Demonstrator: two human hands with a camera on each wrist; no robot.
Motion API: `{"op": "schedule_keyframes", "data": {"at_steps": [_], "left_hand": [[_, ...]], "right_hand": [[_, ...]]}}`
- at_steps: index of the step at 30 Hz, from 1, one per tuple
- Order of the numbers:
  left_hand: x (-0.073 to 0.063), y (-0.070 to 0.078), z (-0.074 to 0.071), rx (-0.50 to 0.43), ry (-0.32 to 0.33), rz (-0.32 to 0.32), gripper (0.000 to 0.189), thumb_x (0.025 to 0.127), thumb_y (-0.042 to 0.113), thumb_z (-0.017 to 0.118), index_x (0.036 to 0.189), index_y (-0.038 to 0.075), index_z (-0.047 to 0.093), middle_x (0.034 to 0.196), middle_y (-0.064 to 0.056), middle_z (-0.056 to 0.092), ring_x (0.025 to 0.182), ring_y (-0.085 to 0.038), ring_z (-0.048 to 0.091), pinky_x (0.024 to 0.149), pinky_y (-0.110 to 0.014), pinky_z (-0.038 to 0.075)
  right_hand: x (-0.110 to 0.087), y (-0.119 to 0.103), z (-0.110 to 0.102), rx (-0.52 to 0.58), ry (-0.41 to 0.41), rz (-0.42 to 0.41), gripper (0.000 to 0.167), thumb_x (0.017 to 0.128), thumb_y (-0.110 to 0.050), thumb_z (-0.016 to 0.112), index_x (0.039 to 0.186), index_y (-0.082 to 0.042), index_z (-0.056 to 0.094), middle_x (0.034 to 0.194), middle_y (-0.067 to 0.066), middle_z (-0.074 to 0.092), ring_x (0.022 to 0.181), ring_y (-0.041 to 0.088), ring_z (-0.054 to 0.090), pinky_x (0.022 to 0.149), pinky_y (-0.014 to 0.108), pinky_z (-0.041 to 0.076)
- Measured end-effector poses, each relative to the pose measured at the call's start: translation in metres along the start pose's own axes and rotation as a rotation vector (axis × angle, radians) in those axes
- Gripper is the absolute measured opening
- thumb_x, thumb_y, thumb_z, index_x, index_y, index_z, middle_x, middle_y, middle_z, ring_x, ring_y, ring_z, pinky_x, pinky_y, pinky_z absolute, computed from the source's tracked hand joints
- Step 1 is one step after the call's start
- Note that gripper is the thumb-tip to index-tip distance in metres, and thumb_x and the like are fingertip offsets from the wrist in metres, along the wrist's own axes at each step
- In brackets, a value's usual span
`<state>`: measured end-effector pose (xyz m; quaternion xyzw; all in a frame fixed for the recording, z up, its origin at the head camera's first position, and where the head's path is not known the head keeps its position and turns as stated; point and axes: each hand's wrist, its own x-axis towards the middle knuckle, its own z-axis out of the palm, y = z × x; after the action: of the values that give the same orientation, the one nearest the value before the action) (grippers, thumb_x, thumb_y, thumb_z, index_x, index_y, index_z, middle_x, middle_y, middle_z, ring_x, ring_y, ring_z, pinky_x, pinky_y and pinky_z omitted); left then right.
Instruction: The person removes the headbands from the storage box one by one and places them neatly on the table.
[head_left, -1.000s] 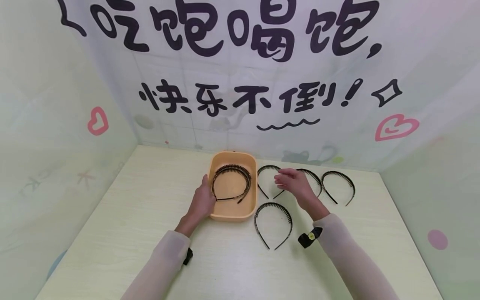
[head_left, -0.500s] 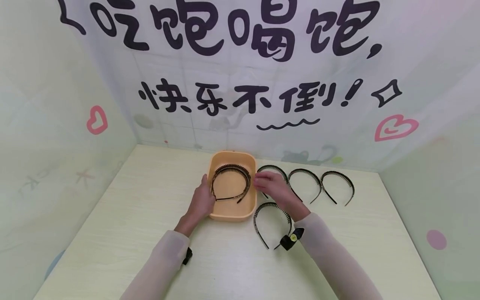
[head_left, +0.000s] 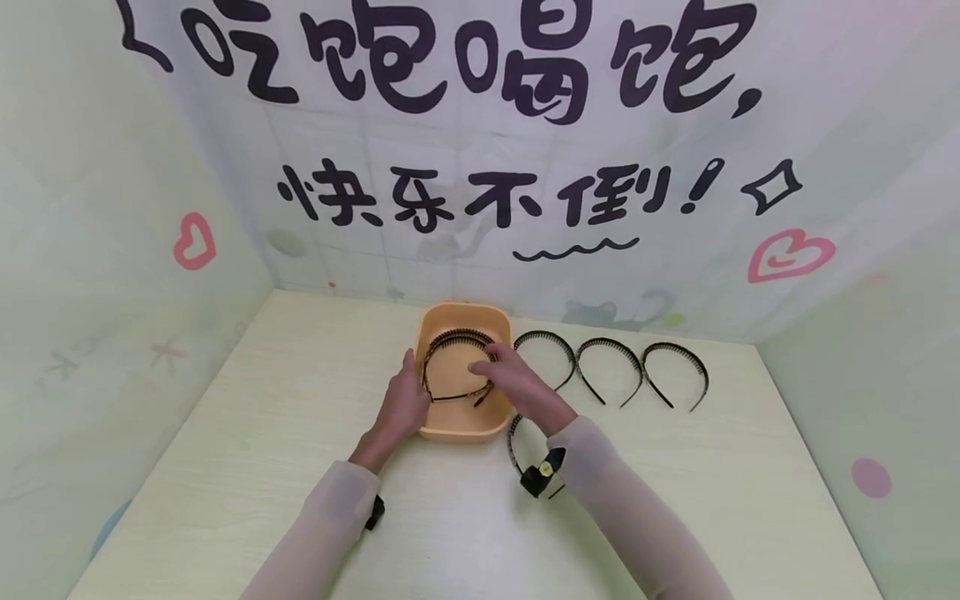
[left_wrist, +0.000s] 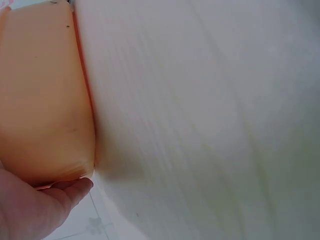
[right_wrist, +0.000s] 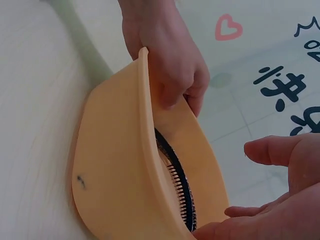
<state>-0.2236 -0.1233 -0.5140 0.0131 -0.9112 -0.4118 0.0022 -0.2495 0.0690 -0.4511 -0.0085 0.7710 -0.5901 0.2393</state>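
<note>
A peach-orange plastic bin [head_left: 450, 430] stands on the table with black toothed headbands [head_left: 459, 335] stacked inside it. My left hand [head_left: 403, 404] grips the bin's left rim; in the right wrist view its fingers [right_wrist: 187, 82] reach over the edge. My right hand [head_left: 517, 383] is over the bin's right side, at the stacked headbands. In the right wrist view its thumb [right_wrist: 270, 150] and fingers stand apart, with a headband [right_wrist: 177, 180] just beyond the fingertips. Whether it touches that headband I cannot tell.
Three more headbands lie in a row right of the bin: one beside it [head_left: 551, 335], a middle one [head_left: 611, 341] and a far one [head_left: 678, 346]. Another headband [head_left: 513, 446] lies in front, partly under my right wrist. Printed curtains [head_left: 450, 275] enclose the table.
My right hand has moved left from above the headband row to over the bin, uncovering the nearest headbands in the row. My left hand and the bin have stayed put.
</note>
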Motion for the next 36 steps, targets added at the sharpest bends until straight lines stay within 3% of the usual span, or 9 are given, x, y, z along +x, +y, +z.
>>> {"op": "schedule_keyframes", "data": {"at_steps": [7,12,16,20,23,27,30,36], "left_hand": [[0.0,0.003,0.0,0.009,-0.001,0.001,0.068,0.091,-0.007,0.039,0.153,-0.012,0.01,0.118,-0.039,0.06,0.076,-0.028,0.066,0.067,-0.038,0.054],[0.001,0.003,0.0,0.007,0.0,0.004,0.068,0.091,-0.006,0.039,0.153,-0.011,0.01,0.125,-0.038,0.058,0.091,-0.033,0.068,0.076,-0.043,0.056],[0.001,0.004,0.0,0.007,0.006,0.006,0.068,0.091,-0.006,0.04,0.153,-0.01,0.011,0.126,-0.038,0.057,0.094,-0.034,0.068,0.078,-0.044,0.056],[0.001,0.003,0.0,0.008,0.001,0.01,0.068,0.092,-0.005,0.04,0.153,-0.011,0.011,0.124,-0.038,0.058,0.091,-0.034,0.068,0.076,-0.043,0.056],[0.0,0.002,-0.001,0.016,0.003,0.01,0.067,0.092,-0.005,0.038,0.153,-0.011,0.011,0.124,-0.038,0.059,0.093,-0.035,0.068,0.077,-0.043,0.056],[0.0,0.0,-0.002,0.018,0.009,0.011,0.067,0.091,-0.005,0.038,0.153,-0.011,0.012,0.126,-0.038,0.057,0.099,-0.036,0.067,0.079,-0.044,0.056],[0.0,0.0,-0.001,0.007,-0.004,0.002,0.068,0.091,-0.006,0.038,0.153,-0.011,0.01,0.123,-0.038,0.059,0.091,-0.034,0.068,0.073,-0.042,0.056],[-0.001,0.002,-0.001,-0.032,-0.04,-0.031,0.073,0.091,-0.008,0.038,0.155,-0.01,0.003,0.121,-0.04,0.058,0.067,-0.026,0.065,0.055,-0.032,0.052]], "right_hand": [[0.011,0.001,0.016,0.024,0.064,0.069,0.083,0.095,-0.025,0.062,0.157,0.0,0.013,0.163,0.019,0.015,0.148,0.037,0.019,0.118,0.054,0.022],[0.017,0.004,0.025,0.001,0.121,0.087,0.083,0.094,-0.022,0.063,0.157,0.002,0.014,0.16,0.023,0.021,0.143,0.039,0.031,0.115,0.053,0.028],[0.019,0.006,0.03,0.005,0.147,0.074,0.082,0.094,-0.019,0.062,0.156,0.003,0.014,0.16,0.026,0.021,0.142,0.04,0.031,0.114,0.053,0.031],[0.021,0.01,0.034,-0.003,0.165,0.074,0.081,0.094,-0.018,0.061,0.156,0.002,0.014,0.158,0.026,0.025,0.117,0.042,0.051,0.103,0.051,0.041],[0.022,0.011,0.035,-0.031,0.169,0.065,0.076,0.094,-0.018,0.061,0.155,0.002,0.019,0.155,0.025,0.031,0.106,0.038,0.053,0.1,0.05,0.043],[0.023,0.012,0.038,-0.095,0.171,0.034,0.072,0.092,-0.017,0.062,0.151,0.004,0.027,0.153,0.025,0.034,0.127,0.035,0.046,0.108,0.052,0.037],[0.023,0.014,0.04,-0.141,0.187,0.033,0.074,0.092,-0.017,0.063,0.152,0.003,0.026,0.152,0.025,0.035,0.129,0.036,0.046,0.107,0.05,0.039],[0.024,0.017,0.041,-0.118,0.231,0.036,0.077,0.094,-0.016,0.061,0.155,0.001,0.017,0.15,0.027,0.038,0.106,0.033,0.055,0.094,0.047,0.045]]}}
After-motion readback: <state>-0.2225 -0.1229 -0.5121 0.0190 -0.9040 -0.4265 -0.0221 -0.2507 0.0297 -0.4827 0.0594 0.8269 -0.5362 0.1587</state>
